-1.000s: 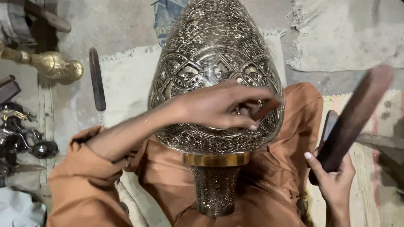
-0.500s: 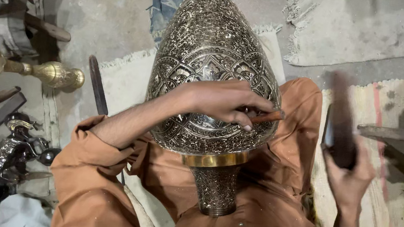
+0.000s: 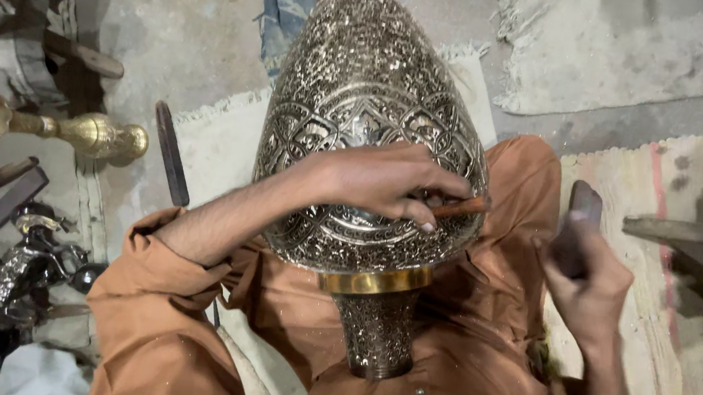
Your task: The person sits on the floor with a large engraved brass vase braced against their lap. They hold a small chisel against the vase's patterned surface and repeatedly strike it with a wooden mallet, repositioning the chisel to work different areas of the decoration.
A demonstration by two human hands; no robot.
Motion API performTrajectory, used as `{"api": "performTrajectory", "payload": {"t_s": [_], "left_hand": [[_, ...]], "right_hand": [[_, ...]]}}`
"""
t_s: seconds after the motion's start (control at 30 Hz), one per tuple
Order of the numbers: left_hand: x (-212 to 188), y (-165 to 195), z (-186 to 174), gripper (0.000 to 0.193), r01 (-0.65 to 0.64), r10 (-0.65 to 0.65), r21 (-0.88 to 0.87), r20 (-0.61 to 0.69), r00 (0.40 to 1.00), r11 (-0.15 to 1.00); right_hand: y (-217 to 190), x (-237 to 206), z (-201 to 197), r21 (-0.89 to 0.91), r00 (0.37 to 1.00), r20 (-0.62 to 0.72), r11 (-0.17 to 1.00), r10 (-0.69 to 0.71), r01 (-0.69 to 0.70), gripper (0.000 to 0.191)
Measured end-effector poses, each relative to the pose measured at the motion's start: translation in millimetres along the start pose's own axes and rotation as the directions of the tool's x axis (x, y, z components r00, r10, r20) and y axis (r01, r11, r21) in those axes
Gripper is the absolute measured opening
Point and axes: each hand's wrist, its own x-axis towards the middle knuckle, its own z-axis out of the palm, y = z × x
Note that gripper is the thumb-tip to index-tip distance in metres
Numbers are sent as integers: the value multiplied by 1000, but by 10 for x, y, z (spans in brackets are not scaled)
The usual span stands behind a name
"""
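The large vase was metal, its silvery surface densely engraved and glittering, with smooth polished brass bands at the neck and above the foot. The thin tool pinched in the left hand looked like reddish wood or copper; the blur made it hard to tell. The block in the right hand was dark and matt, possibly wood. The orange clothing was soft matt cloth. A brass candlestick shone glossy on the rough, dull concrete floor, beside coarse woven rugs.
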Motion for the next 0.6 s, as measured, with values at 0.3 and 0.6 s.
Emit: {"api": "performTrajectory", "payload": {"t_s": [0.3, 0.6], "left_hand": [[12, -84, 6, 59, -74, 73, -105, -17, 997, 992], [-12, -89, 25, 57, -12, 12, -11, 39, 999, 1000]], "right_hand": [[339, -87, -129, -321, 997, 76, 947, -1, 26, 39], [517, -80, -96, -612, 974, 59, 763, -218, 208, 62]]}}
